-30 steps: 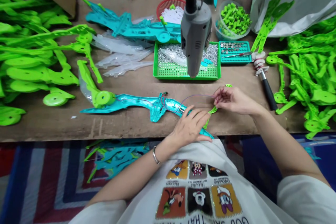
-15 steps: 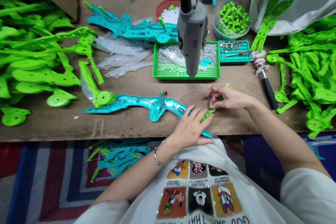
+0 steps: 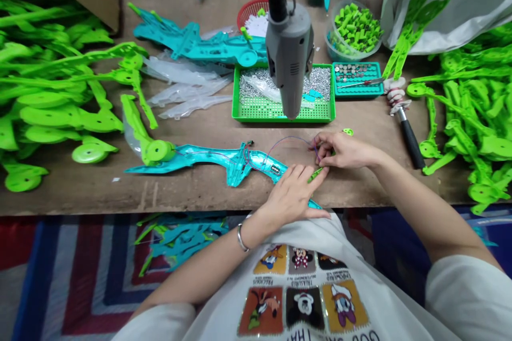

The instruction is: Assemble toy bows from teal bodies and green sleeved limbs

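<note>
Our left hand (image 3: 294,194) lay palm down over the near, right-hand end of the turquoise part (image 3: 196,155), with its fingers extended and the thumb out along the side nearest us. From that hand the part's long axis ran off to the left and a little away from us, and its tip showed just beyond the palm on the right. A green piece (image 3: 159,150) sat across its far left end, well apart from both hands.

Our right hand (image 3: 340,150) was just to the right of the left one and slightly farther out. Its thumb and fingers were drawn together on the thin wires (image 3: 287,137), which arched leftward from the fingertips and came down into the part's open channel. The left hand was thus the nearer one to the part; the right reached it only through the wires. A green strip (image 3: 315,175) showed between the two hands, by the left fingertips; whether the right fingers also gripped it, we could not tell.

Beyond both hands lay the green tray (image 3: 256,112), with the grey hanging tool (image 3: 290,58) over it.
</note>
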A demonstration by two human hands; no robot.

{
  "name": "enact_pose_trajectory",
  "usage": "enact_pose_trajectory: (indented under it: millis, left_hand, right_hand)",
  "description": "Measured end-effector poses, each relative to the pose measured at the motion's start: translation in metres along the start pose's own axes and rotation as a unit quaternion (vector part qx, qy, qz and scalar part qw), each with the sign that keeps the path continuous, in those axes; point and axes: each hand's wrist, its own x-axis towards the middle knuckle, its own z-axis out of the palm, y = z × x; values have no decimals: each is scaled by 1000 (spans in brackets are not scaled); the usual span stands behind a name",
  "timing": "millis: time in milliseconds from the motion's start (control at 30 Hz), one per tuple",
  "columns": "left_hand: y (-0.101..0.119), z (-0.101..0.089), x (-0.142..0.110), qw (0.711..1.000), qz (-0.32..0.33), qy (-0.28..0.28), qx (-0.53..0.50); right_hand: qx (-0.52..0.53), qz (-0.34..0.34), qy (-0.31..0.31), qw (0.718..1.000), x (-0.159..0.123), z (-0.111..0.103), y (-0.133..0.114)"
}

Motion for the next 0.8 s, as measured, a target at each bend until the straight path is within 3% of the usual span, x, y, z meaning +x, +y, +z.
enact_pose_trajectory:
  millis: [233, 533, 800]
  left_hand:
    - [0, -6, 5, 1000, -8, -13, -1]
    - [0, -5, 3, 1000, -6, -8, -11]
    - [-1, 3, -3, 999, 10, 31, -2]
  right_hand:
    - [8, -9, 31, 999, 4, -2, 11]
    - [197, -37, 85, 976, -1, 6, 5]
    - [151, -6, 196, 969, -9, 15, 6]
